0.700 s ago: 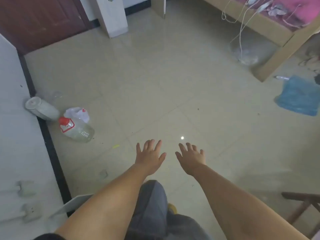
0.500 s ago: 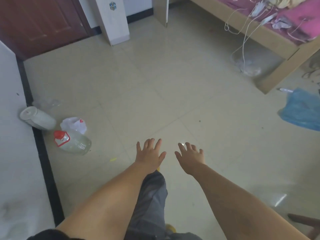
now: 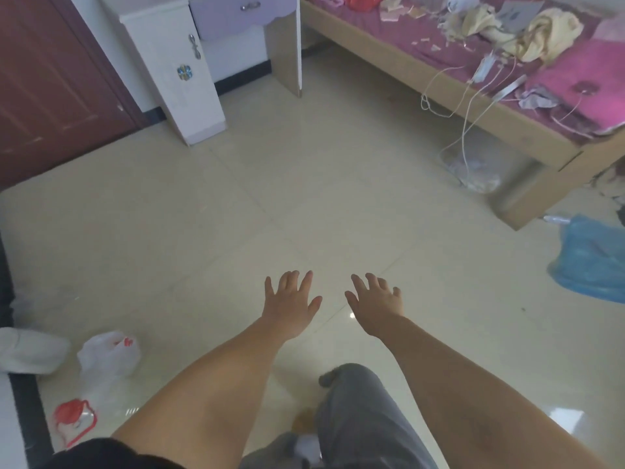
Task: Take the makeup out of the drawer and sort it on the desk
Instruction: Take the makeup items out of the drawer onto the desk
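Lilac drawer (image 3: 233, 10) sits shut at the frame's top, well apart from our 2 empty hands, left hand (image 3: 291, 304) and right hand (image 3: 377, 304), fingers spread, since we judge no makeup is reached yet.

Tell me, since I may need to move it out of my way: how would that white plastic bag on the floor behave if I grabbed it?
The white plastic bag looks thin and crumpled, so it would probably flop and sag. It seems light, slumped loosely on the floor. What is inside cannot be told.

Two hands (image 3: 291, 306); one desk (image 3: 176, 62); one drawer (image 3: 230, 10); one bed (image 3: 473, 79)
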A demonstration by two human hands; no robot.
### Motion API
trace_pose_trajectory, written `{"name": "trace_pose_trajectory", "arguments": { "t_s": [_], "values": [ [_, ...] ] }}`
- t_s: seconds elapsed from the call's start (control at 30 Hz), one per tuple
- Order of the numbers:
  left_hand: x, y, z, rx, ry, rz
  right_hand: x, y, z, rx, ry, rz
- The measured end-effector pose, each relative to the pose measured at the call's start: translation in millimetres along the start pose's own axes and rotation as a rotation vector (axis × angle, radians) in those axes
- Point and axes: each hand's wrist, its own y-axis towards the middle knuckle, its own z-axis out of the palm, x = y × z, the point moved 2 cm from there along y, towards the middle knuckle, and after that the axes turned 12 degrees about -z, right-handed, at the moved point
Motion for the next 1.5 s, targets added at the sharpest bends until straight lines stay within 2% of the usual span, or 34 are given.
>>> {"name": "trace_pose_trajectory", "arguments": {
  "t_s": [0.17,0.5,0.83,1.0,1.23,1.5],
  "values": [
    [-23.8,111.4,-43.3,0.02,-0.009,0.026,-40.7,102.5,-55.1,-0.001,-0.012,-0.001],
    [-60.1,347.1,-168.7,-0.004,-0.113,-0.132,-124.5,342.5,-214.0,0.026,-0.126,-0.121],
    [-31.5,586.7,-285.5,-0.085,-0.143,-0.243,-134.9,598.5,-350.3,-0.007,-0.184,-0.223],
    [2.4,715.4,-364.9,-0.126,-0.109,-0.245,-127.9,724.4,-434.3,-0.043,-0.145,-0.23],
    [11.9,875.2,-454.7,-0.109,-0.139,-0.234,-138.2,883.4,-535.6,-0.035,-0.149,-0.258],
    [24.9,1062.4,-536.5,-0.116,-0.303,-0.438,-147.2,1093.7,-640.6,-0.047,-0.205,-0.416]
  ]
}}
